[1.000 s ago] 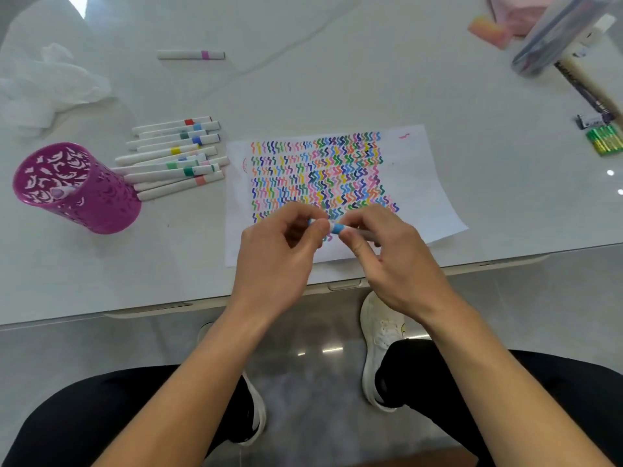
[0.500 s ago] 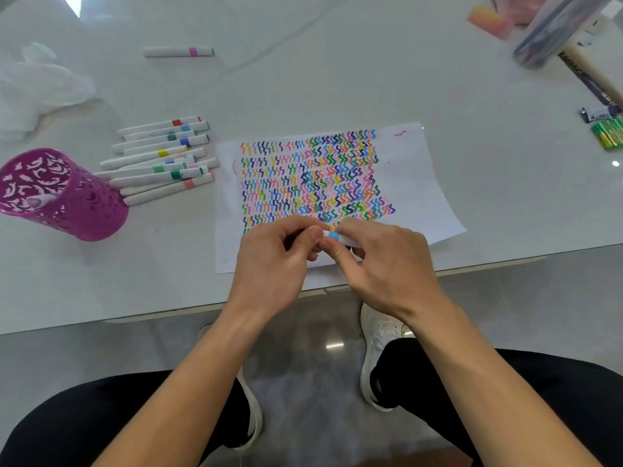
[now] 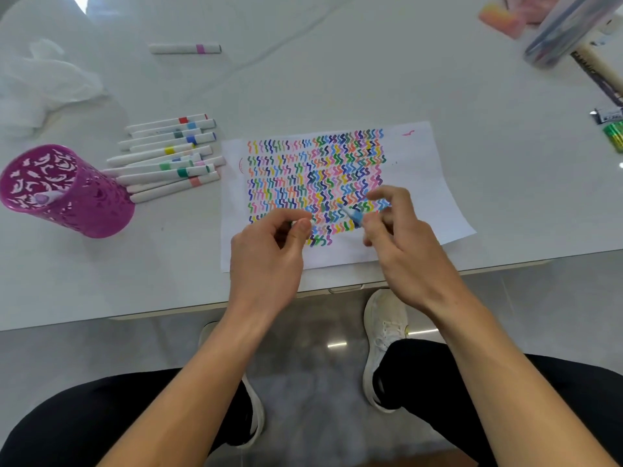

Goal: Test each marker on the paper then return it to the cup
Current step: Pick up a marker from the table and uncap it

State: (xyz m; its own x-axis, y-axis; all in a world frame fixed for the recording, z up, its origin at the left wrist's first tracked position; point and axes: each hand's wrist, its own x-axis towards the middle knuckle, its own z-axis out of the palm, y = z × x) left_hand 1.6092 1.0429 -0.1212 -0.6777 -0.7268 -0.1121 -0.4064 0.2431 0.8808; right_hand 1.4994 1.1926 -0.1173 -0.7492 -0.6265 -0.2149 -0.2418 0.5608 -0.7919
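Observation:
A white paper (image 3: 421,170) covered in rows of coloured squiggles lies near the table's front edge. My right hand (image 3: 401,237) holds an uncapped light-blue marker (image 3: 352,214), its tip pointing up-left over the squiggles. My left hand (image 3: 269,251) hovers beside it, pinching what looks like the marker's cap, mostly hidden by thumb and finger. A magenta perforated cup (image 3: 77,193) stands at the left with one marker inside. Several white capped markers (image 3: 168,156) lie in a pile between cup and paper.
A lone pink-banded marker (image 3: 185,48) lies at the back. Crumpled clear plastic (image 3: 43,79) sits at far left. A pencil case (image 3: 566,28), an eraser (image 3: 499,15) and small items crowd the right rear corner. The table edge (image 3: 337,288) runs just below my hands.
My hands were together on the light-blue marker; now they have pulled apart, the cap staying in my left hand and the bared marker swinging right in my right hand.

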